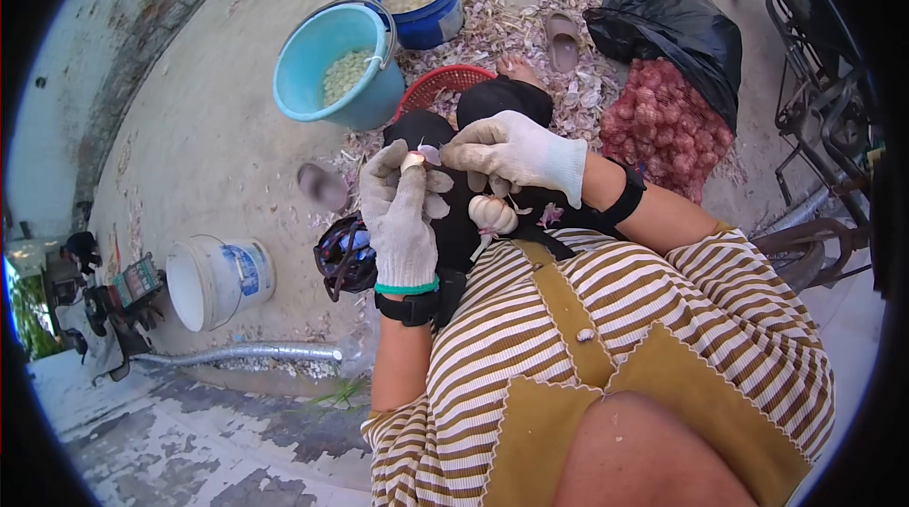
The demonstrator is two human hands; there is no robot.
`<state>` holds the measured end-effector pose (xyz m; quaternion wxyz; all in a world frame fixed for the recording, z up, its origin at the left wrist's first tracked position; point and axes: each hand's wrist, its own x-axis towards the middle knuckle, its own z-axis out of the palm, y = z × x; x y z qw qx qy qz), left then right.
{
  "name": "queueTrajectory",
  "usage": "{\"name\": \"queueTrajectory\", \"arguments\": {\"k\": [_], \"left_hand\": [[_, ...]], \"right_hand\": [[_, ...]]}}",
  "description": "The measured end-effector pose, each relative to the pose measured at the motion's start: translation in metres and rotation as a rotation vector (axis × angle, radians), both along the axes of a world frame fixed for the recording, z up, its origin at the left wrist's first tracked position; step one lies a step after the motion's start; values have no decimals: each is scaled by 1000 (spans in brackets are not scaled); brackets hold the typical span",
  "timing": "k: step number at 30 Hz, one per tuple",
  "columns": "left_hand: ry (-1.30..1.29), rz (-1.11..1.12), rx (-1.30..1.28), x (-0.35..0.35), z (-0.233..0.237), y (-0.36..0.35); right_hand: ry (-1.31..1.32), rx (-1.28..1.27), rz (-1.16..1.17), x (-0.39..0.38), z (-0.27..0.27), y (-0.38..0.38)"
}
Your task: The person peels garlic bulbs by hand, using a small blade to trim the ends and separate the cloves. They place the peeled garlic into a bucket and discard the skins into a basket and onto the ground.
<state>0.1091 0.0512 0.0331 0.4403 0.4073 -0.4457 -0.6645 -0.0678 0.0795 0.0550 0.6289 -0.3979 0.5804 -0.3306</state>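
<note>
My left hand (401, 223), in a soiled white knit glove, is closed with a garlic clove (412, 162) between thumb and fingers. Just right of it, my right hand (516, 149), gloved too, pinches a pale purple flap of garlic skin (430, 154) by the clove. A whole garlic bulb (492, 213) rests on my dark-trousered lap below the right hand, its stem pointing down toward my striped top. A purple scrap of skin (550, 214) lies beside the bulb.
A turquoise bucket (295, 81) and a blue bucket (437, 29) hold peeled cloves. Near my feet are a red basket (431, 83), scattered skins and a slipper (562, 43). A red net sack of garlic (663, 124) touches a black bag (677, 29). A white bucket (222, 280) lies left.
</note>
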Motion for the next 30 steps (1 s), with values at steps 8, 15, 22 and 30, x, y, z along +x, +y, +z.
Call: {"name": "queueTrajectory", "arguments": {"k": [8, 15, 22, 30], "left_hand": [[-159, -42, -176, -1, 2, 6], [-141, 1, -210, 2, 6, 14], [292, -87, 148, 2, 8, 10], [-194, -156, -76, 4, 8, 9]], "right_hand": [[-18, 15, 70, -3, 1, 0], [-33, 13, 115, -2, 7, 3], [118, -76, 135, 0, -2, 5], [124, -130, 128, -6, -6, 1]]}}
